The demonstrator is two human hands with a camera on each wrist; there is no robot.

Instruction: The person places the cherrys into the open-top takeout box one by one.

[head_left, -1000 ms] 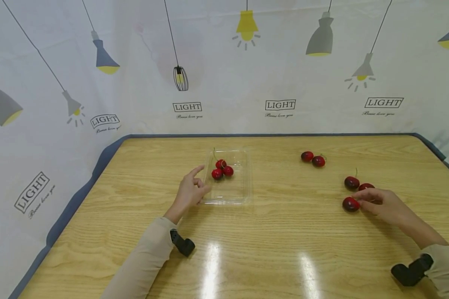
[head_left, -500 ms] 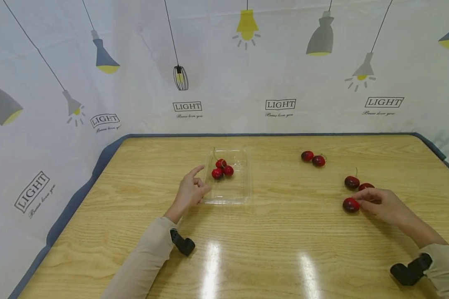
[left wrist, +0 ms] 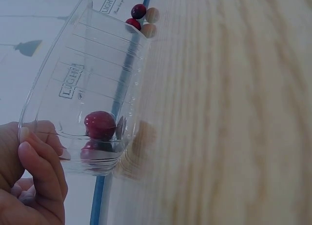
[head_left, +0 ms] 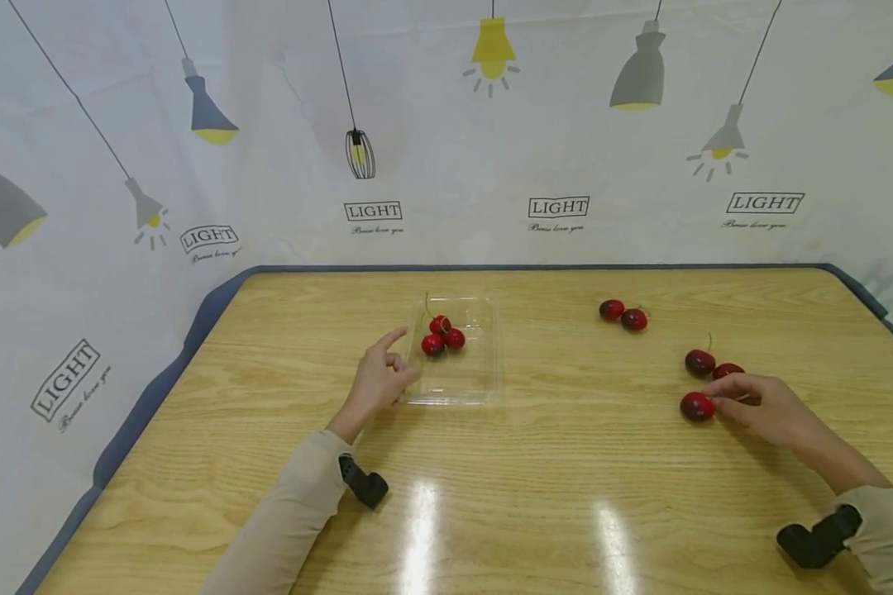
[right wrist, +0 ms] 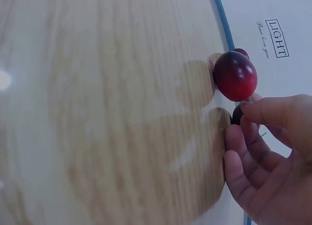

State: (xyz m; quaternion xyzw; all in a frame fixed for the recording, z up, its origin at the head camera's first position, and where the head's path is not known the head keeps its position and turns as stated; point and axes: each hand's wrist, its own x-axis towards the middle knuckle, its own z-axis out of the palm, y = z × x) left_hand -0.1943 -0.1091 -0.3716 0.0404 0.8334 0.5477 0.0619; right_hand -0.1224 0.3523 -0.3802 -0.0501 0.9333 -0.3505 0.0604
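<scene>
My left hand (head_left: 378,376) holds the left edge of a clear plastic container (head_left: 495,364); in the left wrist view thumb and fingers pinch its rim. Inside, toward the back left, lie three red cherries (head_left: 433,345), one with an upright stem. On the right, my right hand (head_left: 766,413) pinches a dark red cherry (head_left: 696,406) at its stem end with thumb and forefinger. The right wrist view shows this cherry (right wrist: 236,76) low at the tabletop, the other fingers curled beneath. Right behind that hand sit two more cherries (head_left: 699,363), one partly hidden by the fingers.
Farther back on the wooden table (head_left: 551,463) another pair of cherries (head_left: 623,316) lies side by side. A white curtain (head_left: 446,107) printed with lamps hangs behind the table's blue-edged rim. Bare wood stretches between the container and the right-hand cherries.
</scene>
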